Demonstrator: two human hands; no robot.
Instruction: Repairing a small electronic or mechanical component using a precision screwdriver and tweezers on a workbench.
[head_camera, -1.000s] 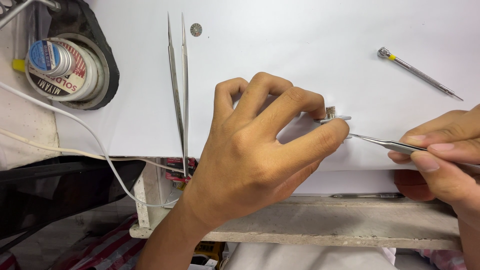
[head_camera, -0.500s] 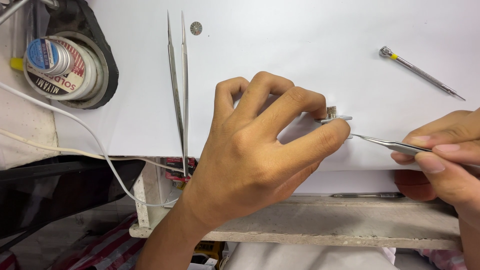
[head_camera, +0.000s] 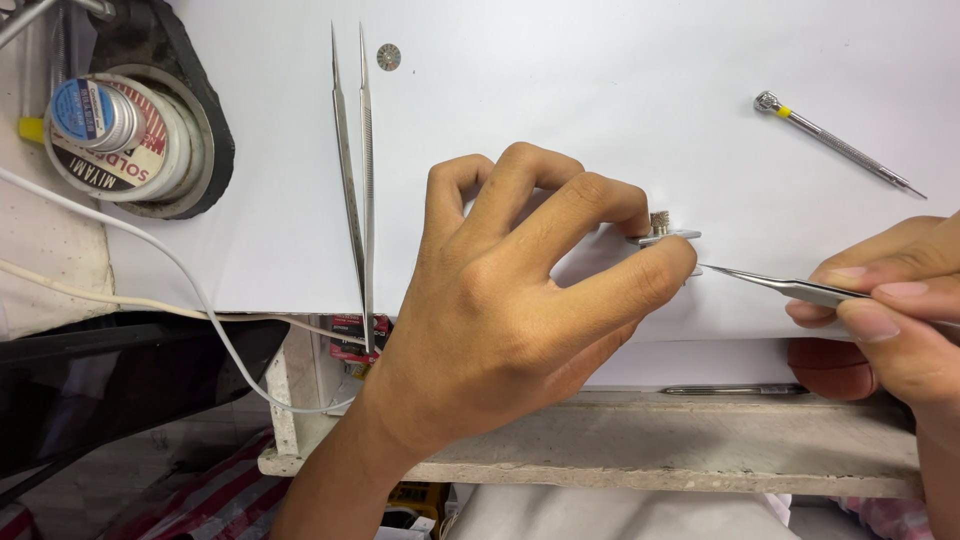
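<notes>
Pinching a small metal part (head_camera: 668, 232) between fingertip and thumb, the left hand (head_camera: 520, 310) keeps its grip clamped on it just above the white sheet (head_camera: 560, 90); the part shows a flat silvery plate with a tiny toothed wheel standing on top. The other fingers curl over it, knuckles up. The right hand (head_camera: 890, 310) comes in from the right edge, its grip pressed together on a pair of fine tweezers (head_camera: 780, 287), whose sharp tip lies just beside the left fingertip and the part; whether it touches the part cannot be told. Near the front edge of the sheet, the part sits right of centre on the surface (head_camera: 700, 440). A second, longer pair of tweezers (head_camera: 355, 180) lies left of the left hand, its points aimed away. A small gear (head_camera: 388, 56) rests beside those points. A slim screwdriver (head_camera: 835, 145) lies well apart at upper right. A spool of solder wire (head_camera: 110, 130) stands at far left, with a white cable (head_camera: 170, 265) running below it.
</notes>
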